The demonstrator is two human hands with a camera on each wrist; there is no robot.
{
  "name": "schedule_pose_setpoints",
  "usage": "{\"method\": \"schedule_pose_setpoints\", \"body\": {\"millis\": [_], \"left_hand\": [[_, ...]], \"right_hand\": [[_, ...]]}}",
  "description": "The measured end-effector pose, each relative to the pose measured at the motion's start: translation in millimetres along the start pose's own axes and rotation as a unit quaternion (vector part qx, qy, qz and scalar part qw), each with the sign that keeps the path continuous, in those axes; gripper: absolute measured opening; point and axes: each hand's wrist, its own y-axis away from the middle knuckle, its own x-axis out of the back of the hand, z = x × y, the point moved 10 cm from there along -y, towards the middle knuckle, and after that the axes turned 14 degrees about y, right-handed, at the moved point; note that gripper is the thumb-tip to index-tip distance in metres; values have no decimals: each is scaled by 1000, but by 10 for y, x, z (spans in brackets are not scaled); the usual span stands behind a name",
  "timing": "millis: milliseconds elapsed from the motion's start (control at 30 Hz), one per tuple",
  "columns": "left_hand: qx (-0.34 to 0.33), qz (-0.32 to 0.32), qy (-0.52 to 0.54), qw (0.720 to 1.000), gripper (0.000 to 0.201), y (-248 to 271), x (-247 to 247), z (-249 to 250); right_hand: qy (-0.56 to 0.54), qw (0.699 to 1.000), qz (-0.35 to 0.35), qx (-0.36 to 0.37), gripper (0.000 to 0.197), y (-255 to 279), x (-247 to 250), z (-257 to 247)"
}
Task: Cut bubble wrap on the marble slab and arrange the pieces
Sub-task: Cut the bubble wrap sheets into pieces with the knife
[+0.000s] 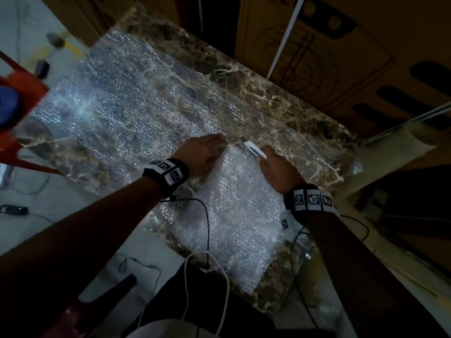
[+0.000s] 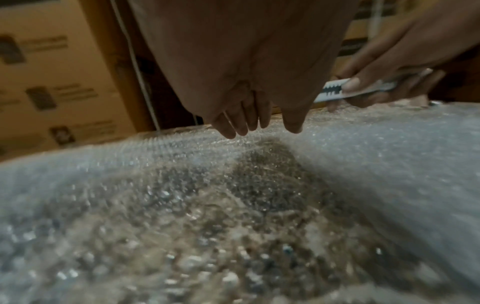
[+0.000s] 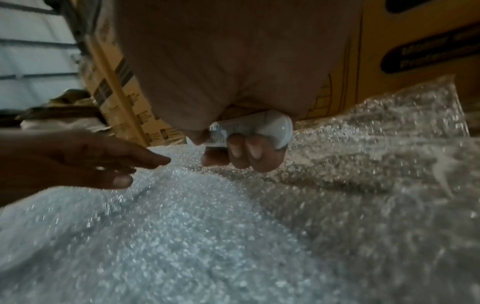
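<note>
The left hand (image 1: 202,152) lies with fingers straight and spread, flat on the bubble wrap (image 1: 136,101) near the middle of the slab (image 1: 244,76), holding nothing. The right hand (image 1: 278,169) has its fingers curled round a white cutter (image 1: 255,149), tip toward the far edge.

Judged from this, the left fingertips (image 2: 233,125) sit close beside the cutter's path; a slip could nick them. The wrap is slick on polished stone and may skid or bunch, tearing rather than cutting. A thicker white pile (image 1: 239,215) lies at the near edge, under loose cables (image 1: 207,223) that could snag.

The slab is dark veined marble. Left is a red frame (image 1: 22,93); cartons (image 1: 329,45) stand behind the far edge. The room is dim.
</note>
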Motion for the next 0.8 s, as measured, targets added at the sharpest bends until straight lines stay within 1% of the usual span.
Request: {"method": "schedule_pose_setpoints", "body": {"millis": [33, 67, 133, 200, 233, 267, 300, 333, 367, 400, 433, 500, 567, 633, 700, 733, 800], "left_hand": [[15, 8, 17, 1000, 51, -27, 0, -42], [33, 16, 36, 999, 51, -43, 7, -64], [67, 31, 79, 994, 53, -65, -39, -142], [76, 49, 103, 991, 56, -61, -85, -162], [69, 62, 104, 990, 58, -56, -94, -137], [60, 74, 105, 990, 58, -50, -105, -112], [51, 86, 103, 990, 56, -52, -114, -96], [50, 96, 98, 989, 52, -60, -104, -85], [53, 109, 90, 989, 47, -80, -76, -93], [64, 118, 90, 987, 44, -106, -57, -122], [75, 126, 92, 985, 43, -138, -44, -162], [71, 123, 98, 985, 51, -228, -18, -229], [53, 101, 107, 988, 57, -323, 11, -265], [58, 63, 106, 991, 62, -394, -9, -303], [81, 21, 94, 992, 64, -441, -110, -374], [96, 5, 104, 990, 65, -443, -171, -406], [93, -6, 102, 990, 68, -443, -241, -444]], "right_hand": [[-57, 998, -1, -6, 25, -21, -15, 12], [-149, 989, -4, -19, 25, -10, -36, 35], [-331, 941, -35, -60, 31, -2, -167, 151], [-420, 901, -80, -74, 38, 15, -288, 207], [-446, 888, -93, -69, 39, 23, -312, 210], [-459, 881, -95, -61, 37, 28, -297, 210], [-438, 894, -81, -44, 33, 12, -251, 220], [-369, 928, -49, -12, 27, -20, -147, 204], [-261, 965, -13, 28, 22, -70, -56, 187], [-147, 987, 17, 66, 23, -120, 0, 158], [-51, 994, 37, 91, 25, -179, 20, 134], [64, 989, 59, 118, 28, -294, 23, 73], [129, 979, 78, 136, 28, -377, 4, -21], [178, 968, 82, 156, 29, -426, -81, -125], [205, 962, 79, 163, 25, -452, -140, -193], [206, 961, 77, 165, 23, -459, -156, -210], [201, 964, 64, 162, 23, -472, -177, -203]]}}
